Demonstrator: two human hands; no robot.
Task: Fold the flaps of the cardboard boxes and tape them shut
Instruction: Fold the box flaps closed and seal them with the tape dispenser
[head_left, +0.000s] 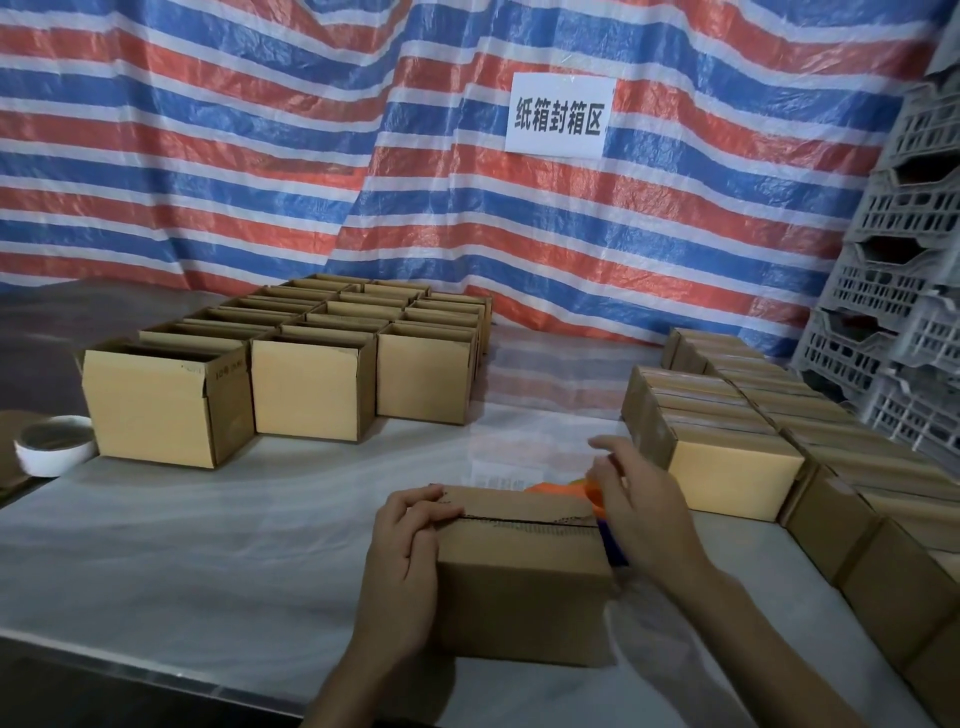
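Note:
A small cardboard box (519, 577) lies in front of me on the white table, its top flaps folded together along a dark seam. My left hand (405, 566) presses on the box's left end, fingers lying over the flaps. At the box's right end my right hand (641, 506) grips an orange and blue tape dispenser (597, 499), mostly hidden behind the hand. Whether tape lies on the seam cannot be told.
Several open boxes (311, 384) stand in rows at the back left. Closed boxes (737, 467) are stacked along the right side. A roll of tape (52, 444) lies at the far left. Grey plastic crates (904, 291) rise at the right before a striped tarp.

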